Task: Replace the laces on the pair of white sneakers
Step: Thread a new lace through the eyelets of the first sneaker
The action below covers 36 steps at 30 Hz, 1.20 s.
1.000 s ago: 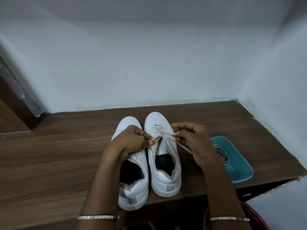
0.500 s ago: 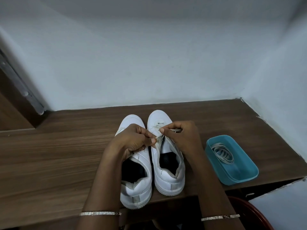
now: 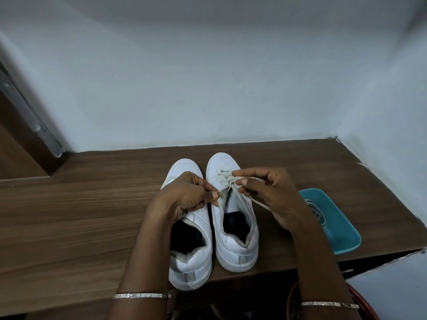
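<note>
Wood-grain tabletop in a corner of pale walls.

Delta vs half a second ago: my right hand was tucked against my left hand over the tongue. It has now pulled away to the right, drawing the lace out with it. My left hand has hardly moved.

Left hand: fingers curled, with thumb and forefinger pinching the right sneaker at its inner eyelet edge, next to the grey tongue. Its palm sits over the front half of the left sneaker.

Right hand: fingers curled, pinching the lace between thumb and fingertips. One strand runs from the eyelets under my palm and out toward the wrist.

Sneakers: both white, side by side and touching, toes pointing away from me and heels at the near tabletop edge. The right one has lace crossing only the lowest eyelets, just ahead of my right fingertips. Its upper eyelets are bare and the dark insole shows. I can't see any lacing on the left one, as my hand covers it.

Teal tray sits just past my right wrist, which partly hides it, with a coiled grey lace inside.
</note>
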### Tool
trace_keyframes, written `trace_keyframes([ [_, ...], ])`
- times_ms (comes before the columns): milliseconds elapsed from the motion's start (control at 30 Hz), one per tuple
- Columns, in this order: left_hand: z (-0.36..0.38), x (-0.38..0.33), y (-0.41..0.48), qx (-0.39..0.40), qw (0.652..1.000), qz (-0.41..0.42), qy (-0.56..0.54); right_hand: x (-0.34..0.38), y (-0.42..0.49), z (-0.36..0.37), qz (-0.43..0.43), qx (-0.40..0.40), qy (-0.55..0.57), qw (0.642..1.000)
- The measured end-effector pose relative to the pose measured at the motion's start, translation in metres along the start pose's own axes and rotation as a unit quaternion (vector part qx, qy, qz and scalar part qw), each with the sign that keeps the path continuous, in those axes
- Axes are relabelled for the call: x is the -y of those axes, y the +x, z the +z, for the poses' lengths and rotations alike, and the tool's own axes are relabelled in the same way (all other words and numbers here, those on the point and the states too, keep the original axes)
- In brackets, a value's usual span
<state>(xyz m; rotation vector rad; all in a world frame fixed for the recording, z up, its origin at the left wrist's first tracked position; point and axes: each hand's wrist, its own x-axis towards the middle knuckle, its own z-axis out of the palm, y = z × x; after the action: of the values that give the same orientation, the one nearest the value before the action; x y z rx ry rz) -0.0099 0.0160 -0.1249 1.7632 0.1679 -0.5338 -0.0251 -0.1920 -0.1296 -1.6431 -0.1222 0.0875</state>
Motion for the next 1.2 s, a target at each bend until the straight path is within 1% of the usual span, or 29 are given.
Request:
trace_keyframes([
  [67,0.000,0.000,0.000,0.000,1.000,0.000,-0.002,0.003,-0.002,-0.002,0.003,0.013,-0.026,1.000],
  [233,0.000,-0.001,-0.001,0.000,1.000,0.000,0.000,0.008,-0.004,-0.003,-0.002,0.031,-0.133,0.991],
  [333,0.000,0.000,-0.001,0.002,1.000,0.000,-0.005,0.011,-0.002,-0.001,-0.024,0.038,-0.201,0.978],
  [433,0.000,0.000,0.000,0.004,1.000,0.000,-0.010,0.012,0.000,0.002,-0.028,0.048,-0.257,0.965],
  [633,0.000,0.000,0.000,0.005,1.000,0.001,-0.007,0.015,-0.001,0.003,-0.026,0.064,-0.267,0.961],
  [800,0.000,0.000,-0.001,0.004,1.000,0.001,-0.008,0.011,0.001,0.005,-0.038,0.050,-0.280,0.958],
  [1000,-0.001,-0.001,-0.001,0.004,1.000,0.002,-0.007,0.011,0.001,0.010,-0.045,0.051,-0.300,0.952],
  [1200,-0.003,-0.002,-0.005,0.020,1.000,0.014,-0.017,0.010,0.003,0.014,-0.048,0.055,-0.308,0.949],
])
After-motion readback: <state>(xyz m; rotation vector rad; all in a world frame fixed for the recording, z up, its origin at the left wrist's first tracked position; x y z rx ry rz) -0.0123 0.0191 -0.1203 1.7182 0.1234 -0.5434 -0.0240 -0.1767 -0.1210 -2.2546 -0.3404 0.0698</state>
